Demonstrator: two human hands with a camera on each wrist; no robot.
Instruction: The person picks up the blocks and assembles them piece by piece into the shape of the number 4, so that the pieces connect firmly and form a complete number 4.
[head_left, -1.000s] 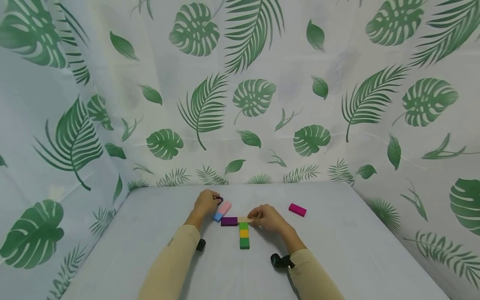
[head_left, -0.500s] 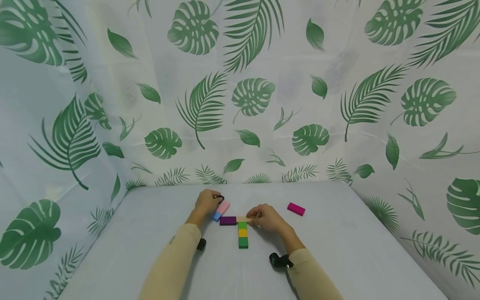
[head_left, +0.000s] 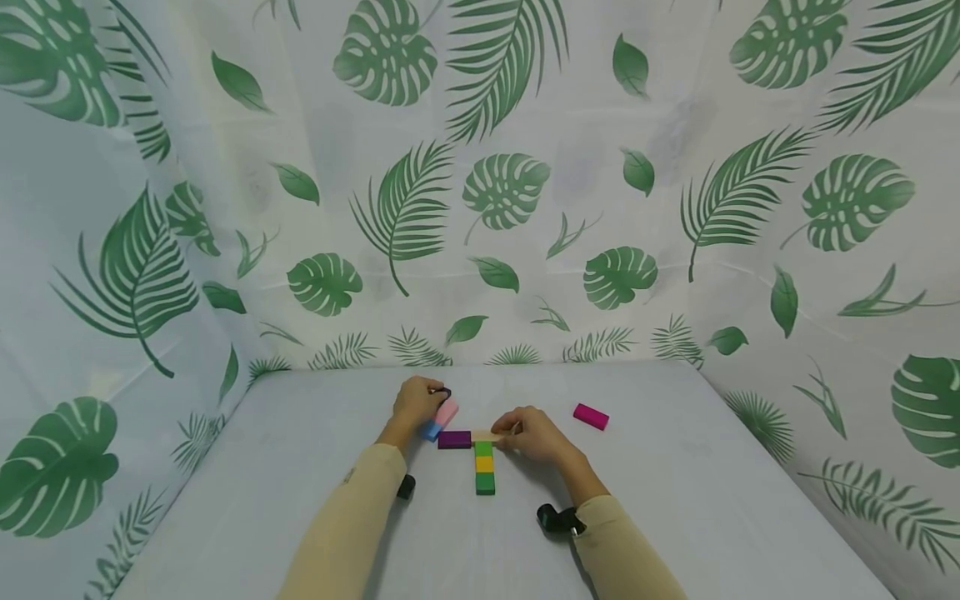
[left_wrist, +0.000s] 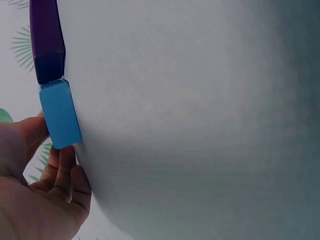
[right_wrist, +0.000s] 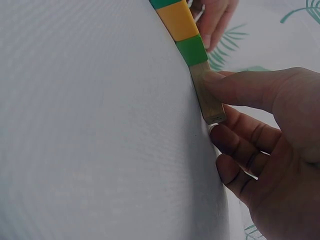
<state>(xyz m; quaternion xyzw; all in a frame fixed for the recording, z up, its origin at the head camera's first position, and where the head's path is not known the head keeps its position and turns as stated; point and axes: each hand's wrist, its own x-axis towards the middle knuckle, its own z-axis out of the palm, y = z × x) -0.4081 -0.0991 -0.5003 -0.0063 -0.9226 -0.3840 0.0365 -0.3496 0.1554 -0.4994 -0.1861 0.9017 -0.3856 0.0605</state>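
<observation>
My left hand (head_left: 417,402) is at the far left of the blocks, pinching a small dark curved piece (head_left: 443,392) at its fingertips. Right under that hand lie a pink block (head_left: 447,412) and a blue block (left_wrist: 61,114), end to end on a slant. A purple block (head_left: 454,440) lies just right of the blue one. Thumb and fingers of my right hand (head_left: 531,433) pinch a plain wooden block (right_wrist: 206,92), which joins the purple block's right end. Toward me from it runs a row: light green block (head_left: 483,448), yellow block (head_left: 483,464), dark green block (head_left: 485,483).
A magenta block (head_left: 591,417) lies apart, right of my right hand. White cloth covers the table (head_left: 637,500). A leaf-printed curtain (head_left: 502,250) stands behind and at both sides. Black wrist cameras (head_left: 557,519) hang below my forearms.
My left hand has shifted slightly right and away from me with the dark piece, toward the pink block's far end. My right hand keeps its pinch, and the blocks lie as before.
</observation>
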